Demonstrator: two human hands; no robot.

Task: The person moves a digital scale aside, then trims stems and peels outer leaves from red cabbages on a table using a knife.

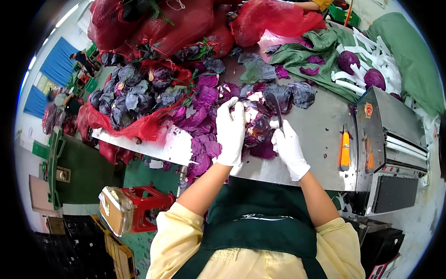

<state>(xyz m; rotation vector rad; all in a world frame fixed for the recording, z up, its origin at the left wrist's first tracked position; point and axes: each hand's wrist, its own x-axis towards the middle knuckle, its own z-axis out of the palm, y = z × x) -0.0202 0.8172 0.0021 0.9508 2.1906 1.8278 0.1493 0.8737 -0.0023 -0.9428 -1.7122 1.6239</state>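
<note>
My left hand (231, 131), in a white glove, grips the left side of a purple cabbage (256, 123) on the metal table (316, 135). On the cabbage's right side, my right hand (289, 148), gloved too, is closed on a knife whose dark curved blade (277, 106) points away from me, beside the cabbage. Loose purple leaves (200, 111) lie left of and beneath my left hand. Dark outer leaves (301, 95) spread just beyond the cabbage. The knife's handle is mostly hidden in my right hand.
Whole cabbages (132, 100) fill an open red net bag at the left, with full red bags (162, 28) behind. An orange-handled tool (345, 151) lies near a metal machine (390, 135). Green cloth (320, 56) is at the back right. A red stool (148, 207) stands lower left; people (82, 60) are far left.
</note>
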